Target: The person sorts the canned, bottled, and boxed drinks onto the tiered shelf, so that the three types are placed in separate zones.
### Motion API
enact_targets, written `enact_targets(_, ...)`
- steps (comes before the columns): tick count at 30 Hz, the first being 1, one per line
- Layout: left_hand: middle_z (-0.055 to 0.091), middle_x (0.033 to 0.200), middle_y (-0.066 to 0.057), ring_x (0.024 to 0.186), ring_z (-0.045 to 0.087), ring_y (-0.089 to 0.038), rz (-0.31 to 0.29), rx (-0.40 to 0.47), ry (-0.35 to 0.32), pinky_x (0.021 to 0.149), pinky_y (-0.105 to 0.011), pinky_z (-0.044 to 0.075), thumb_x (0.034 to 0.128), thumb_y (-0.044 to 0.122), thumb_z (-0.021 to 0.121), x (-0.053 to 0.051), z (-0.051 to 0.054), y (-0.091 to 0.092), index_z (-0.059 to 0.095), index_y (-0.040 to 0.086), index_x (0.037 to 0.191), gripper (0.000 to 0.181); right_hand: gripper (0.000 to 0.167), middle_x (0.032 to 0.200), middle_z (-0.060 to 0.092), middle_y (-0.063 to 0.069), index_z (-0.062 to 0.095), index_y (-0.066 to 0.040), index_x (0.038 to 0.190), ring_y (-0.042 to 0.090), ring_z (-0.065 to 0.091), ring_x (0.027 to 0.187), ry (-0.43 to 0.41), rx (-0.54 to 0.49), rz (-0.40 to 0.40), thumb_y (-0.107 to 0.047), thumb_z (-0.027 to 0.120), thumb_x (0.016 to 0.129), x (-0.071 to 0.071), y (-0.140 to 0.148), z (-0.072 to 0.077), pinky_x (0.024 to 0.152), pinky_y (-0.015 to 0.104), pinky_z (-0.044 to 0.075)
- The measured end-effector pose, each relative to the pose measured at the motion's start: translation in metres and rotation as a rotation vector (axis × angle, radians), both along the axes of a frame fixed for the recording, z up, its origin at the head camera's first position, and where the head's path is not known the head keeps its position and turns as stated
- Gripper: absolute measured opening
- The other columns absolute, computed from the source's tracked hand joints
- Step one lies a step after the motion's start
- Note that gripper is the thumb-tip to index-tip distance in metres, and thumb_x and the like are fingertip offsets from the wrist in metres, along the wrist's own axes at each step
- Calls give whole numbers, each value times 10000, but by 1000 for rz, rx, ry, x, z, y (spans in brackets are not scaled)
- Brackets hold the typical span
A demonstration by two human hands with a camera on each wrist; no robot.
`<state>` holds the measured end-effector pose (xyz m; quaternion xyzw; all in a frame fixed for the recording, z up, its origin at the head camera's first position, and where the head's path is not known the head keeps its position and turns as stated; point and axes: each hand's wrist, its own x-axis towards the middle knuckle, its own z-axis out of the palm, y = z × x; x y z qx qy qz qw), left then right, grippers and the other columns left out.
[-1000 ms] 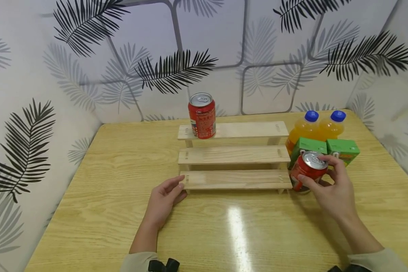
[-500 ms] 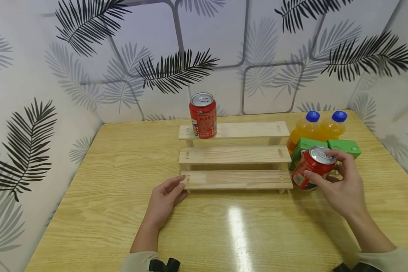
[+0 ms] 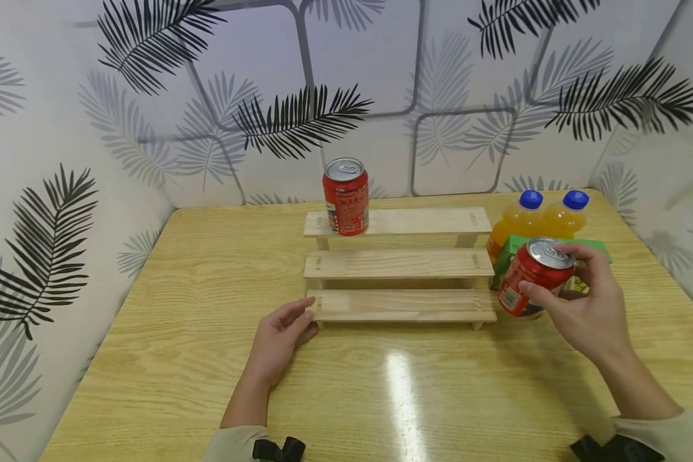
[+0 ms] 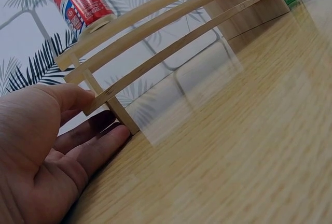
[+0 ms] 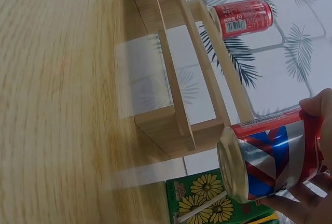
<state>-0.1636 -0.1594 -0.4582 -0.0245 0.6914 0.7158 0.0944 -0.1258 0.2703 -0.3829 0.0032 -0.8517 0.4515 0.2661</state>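
Observation:
My right hand (image 3: 591, 308) grips a red soda can (image 3: 536, 277) near its top, fingers and thumb round it. The can is tilted and held off the table at the right end of a three-step wooden rack (image 3: 401, 300); its bare metal base shows in the right wrist view. My left hand (image 3: 280, 340) holds the left end of the rack's lowest step. In the left wrist view the thumb lies on the board's corner and other fingertips (image 4: 122, 131) touch the leg below. A second red can (image 3: 346, 200) stands upright on the top step's left end.
Behind the held can are green drink cartons (image 3: 505, 260), one (image 5: 207, 195) with a flower print and a straw. Two orange-drink bottles (image 3: 516, 221) with blue caps stand farther back. A leaf-patterned wall covering rises behind the wooden table (image 3: 208, 269).
The right hand has raised the can off the table, moving it slightly right and tilting it. The left hand and the rack stay where they were.

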Motion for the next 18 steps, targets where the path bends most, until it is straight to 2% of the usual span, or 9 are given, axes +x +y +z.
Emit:
enact_targets(8,586,1380,-147,1158,644,-169,1,-5,-11,941,-278,595,1005,81,596,-1,0,0,624,53,1336,334,691,1245,472,-203,481,5,1349,21,553,913,43,-24,-14,73,814,747,-5,-9,11,628,21,495)
enact_targets(18,583,1392,-136,1188,628,-188,-10,-1,-13,950,-283,592,1004,78,596,-2,-1,-1,621,55,1341,338,673,1201,505,-191,494,29,1321,21,574,913,79,-20,33,66,824,735,-14,-22,22,625,33,520)
